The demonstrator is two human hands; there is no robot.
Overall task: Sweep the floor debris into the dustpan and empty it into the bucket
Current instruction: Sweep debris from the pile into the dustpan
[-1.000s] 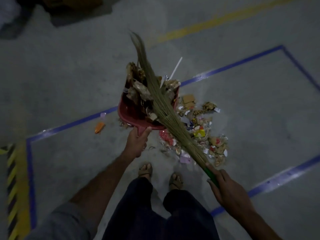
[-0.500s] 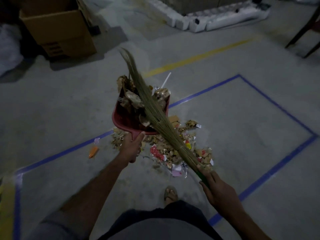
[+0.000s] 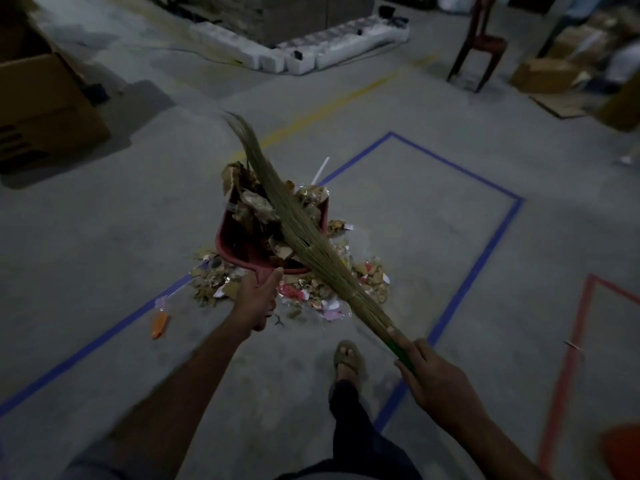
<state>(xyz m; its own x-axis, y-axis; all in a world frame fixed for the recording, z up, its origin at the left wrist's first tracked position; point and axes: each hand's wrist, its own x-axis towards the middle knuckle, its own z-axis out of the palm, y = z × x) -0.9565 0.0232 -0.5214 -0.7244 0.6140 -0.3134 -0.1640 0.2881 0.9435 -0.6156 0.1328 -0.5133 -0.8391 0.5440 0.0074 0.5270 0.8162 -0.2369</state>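
Debris lies heaped on the grey floor inside a blue tape outline, scraps of paper, cardboard and bright wrappers, spreading out to the left and right of the red dustpan. The dustpan sits over the far part of that heap, already stuffed with crumpled brown scraps, mouth pointing away. Left hand is clenched round the dustpan's short handle at its near edge, thumb lying along the top. Right hand grasps the green handle of the grass broom, fingers wrapped round it. The broom runs diagonally from near right to far left, its bristles lying across the loaded pan and fanning out past its far rim. A small orange object lies just left of the heap, beside the blue line. One sandalled foot stands near, between the arms. Far left, a cardboard box; far right, a dark red chair. A yellow line crosses the floor beyond.
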